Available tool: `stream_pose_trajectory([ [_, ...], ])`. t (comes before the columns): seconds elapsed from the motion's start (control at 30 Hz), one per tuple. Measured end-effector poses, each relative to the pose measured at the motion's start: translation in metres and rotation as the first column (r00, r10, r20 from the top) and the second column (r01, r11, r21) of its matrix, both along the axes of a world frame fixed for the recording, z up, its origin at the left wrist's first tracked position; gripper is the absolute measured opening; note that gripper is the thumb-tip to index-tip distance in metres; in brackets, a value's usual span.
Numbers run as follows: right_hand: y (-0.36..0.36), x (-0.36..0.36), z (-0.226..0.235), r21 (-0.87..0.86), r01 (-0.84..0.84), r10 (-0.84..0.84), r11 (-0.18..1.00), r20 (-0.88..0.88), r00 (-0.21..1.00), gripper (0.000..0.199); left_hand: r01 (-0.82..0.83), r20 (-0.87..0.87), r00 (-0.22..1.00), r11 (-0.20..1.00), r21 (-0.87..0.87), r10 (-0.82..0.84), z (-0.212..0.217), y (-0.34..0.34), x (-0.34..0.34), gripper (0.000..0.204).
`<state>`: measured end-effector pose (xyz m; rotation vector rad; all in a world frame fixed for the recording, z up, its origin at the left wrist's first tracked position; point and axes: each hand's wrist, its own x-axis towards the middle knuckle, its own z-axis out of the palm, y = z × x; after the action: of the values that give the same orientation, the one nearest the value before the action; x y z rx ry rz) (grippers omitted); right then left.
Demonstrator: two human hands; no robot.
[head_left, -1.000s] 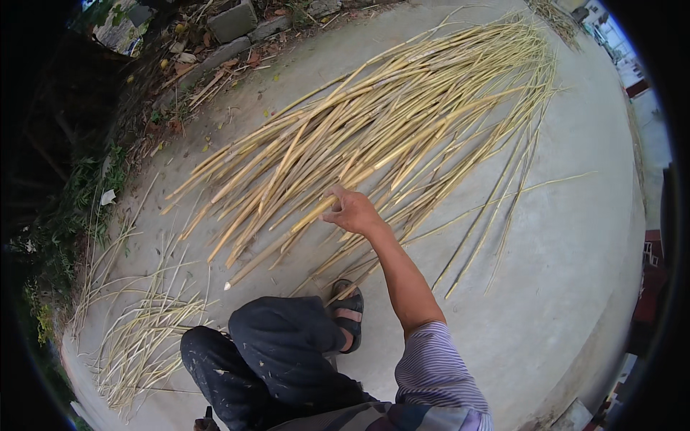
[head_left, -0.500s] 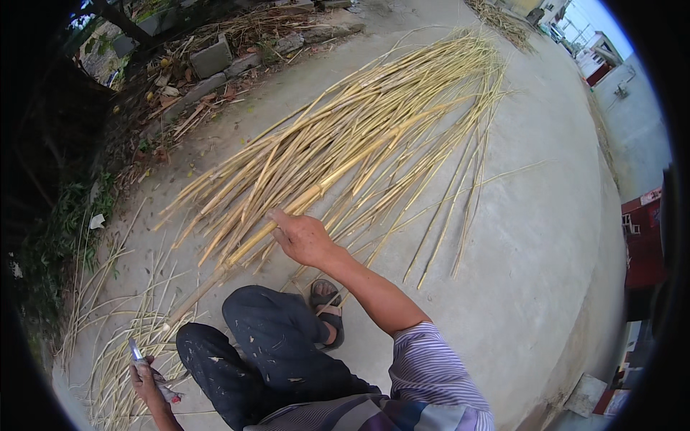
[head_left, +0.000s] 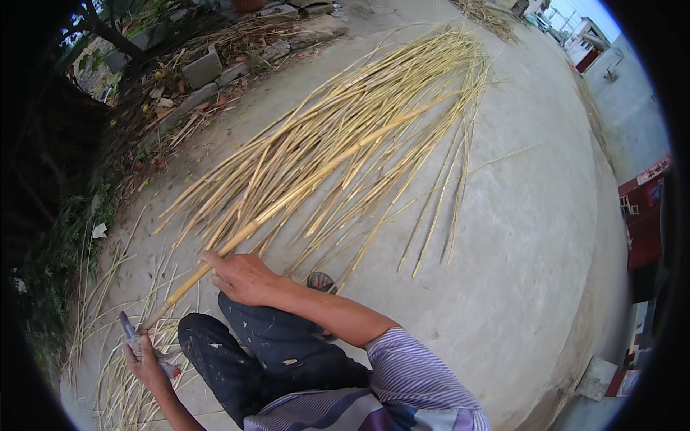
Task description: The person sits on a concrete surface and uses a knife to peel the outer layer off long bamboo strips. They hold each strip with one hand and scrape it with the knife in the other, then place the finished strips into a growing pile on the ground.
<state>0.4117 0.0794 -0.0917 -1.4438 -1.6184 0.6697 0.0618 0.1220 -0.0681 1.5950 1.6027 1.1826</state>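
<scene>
My right hand (head_left: 246,279) is closed round a long yellow cane stalk (head_left: 305,185), which slants from the lower left up across the pile. At the stalk's near end, my left hand (head_left: 149,365) grips a knife (head_left: 128,325) whose blade points up and away. A pale cloth-like wrap with a red spot shows around the knife's grip. The stalk's near end reaches the knife beside my left fingers; whether the blade touches it I cannot tell. Ahead lies a large pile of similar stalks (head_left: 345,118), its thin ends fanned out to the far right.
Thin peeled-looking strips (head_left: 118,388) lie loosely around my left hand. My bent knees (head_left: 280,337) are close below the stalk. Concrete ground (head_left: 503,273) spreads to the right. Bricks (head_left: 203,68), debris and plants edge the left side; a grey block (head_left: 596,378) sits at lower right.
My right hand has slid down and left along the stalk, nearer my knees. My left hand with the knife has risen slightly and now meets the stalk's near end.
</scene>
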Motion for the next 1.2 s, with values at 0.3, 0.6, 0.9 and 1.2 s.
stream_pose_trajectory([
  [0.3,-0.006,-0.015,0.031,0.044,0.006,-0.004,0.999,-0.037,0.999,0.038,-0.285,-0.265,0.88,0.884,0.371,0.394,0.005,-0.009,-0.062,0.047],
  [0.6,-0.027,-0.035,0.051,-0.146,0.078,-0.088,0.986,-0.061,0.994,0.041,-0.22,0.426,0.857,0.954,-0.202,0.288,0.035,-0.027,-0.07,0.032],
  [0.9,-0.042,-0.127,0.161,0.253,-0.224,-0.005,0.941,0.673,0.74,0.053,-0.107,0.705,0.696,0.991,-0.085,0.136,0.047,-0.04,-0.064,0.028],
  [1.2,0.004,-0.23,0.187,0.063,-0.597,0.452,0.8,0.592,0.668,0.031,-0.069,0.614,0.789,0.991,0.111,-0.014,0.072,-0.072,-0.07,0.039],
])
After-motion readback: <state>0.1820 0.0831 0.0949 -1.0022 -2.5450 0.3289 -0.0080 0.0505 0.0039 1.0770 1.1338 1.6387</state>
